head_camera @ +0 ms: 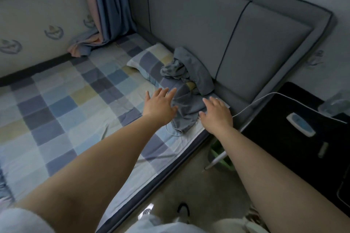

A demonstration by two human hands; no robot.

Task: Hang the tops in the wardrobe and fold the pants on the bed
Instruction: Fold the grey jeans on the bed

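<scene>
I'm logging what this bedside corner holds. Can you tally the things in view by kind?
Hands: 2, left hand, right hand
Grey clothes heap: 1
Pillow: 1
Curtain: 1
White cable: 1
Remote control: 1
Total: 7

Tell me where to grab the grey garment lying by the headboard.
Probably best to pinch the grey garment at its flat near part, coming from above with the left hand and right hand on either side; its far end is bunched against the headboard.
</scene>
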